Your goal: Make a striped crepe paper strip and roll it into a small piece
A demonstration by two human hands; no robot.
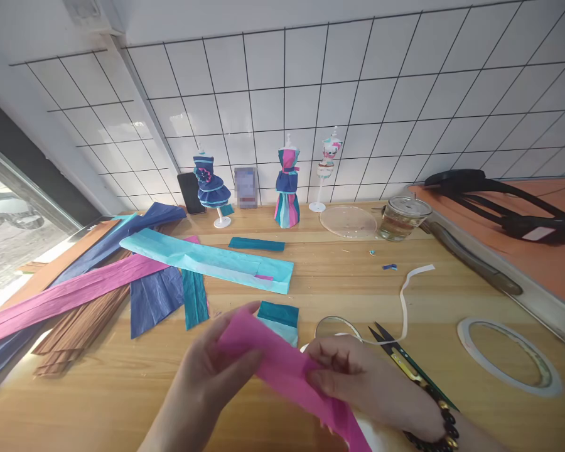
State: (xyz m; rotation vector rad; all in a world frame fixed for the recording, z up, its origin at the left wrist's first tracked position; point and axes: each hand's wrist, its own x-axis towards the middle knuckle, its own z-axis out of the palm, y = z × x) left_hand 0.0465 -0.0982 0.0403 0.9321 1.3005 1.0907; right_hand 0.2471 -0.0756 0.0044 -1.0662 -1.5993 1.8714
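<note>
Head view's got the left hand (219, 370) and right hand (358, 380) both pinching the pink strip (282, 359), bottom center, looks like folding or smoothing, so next probably calls for even tension.

A glass jar (400, 220) stands on the bench (339, 282), black straps (518, 221) at its three o'clock, a dark phone (188, 192) at nine.
</note>
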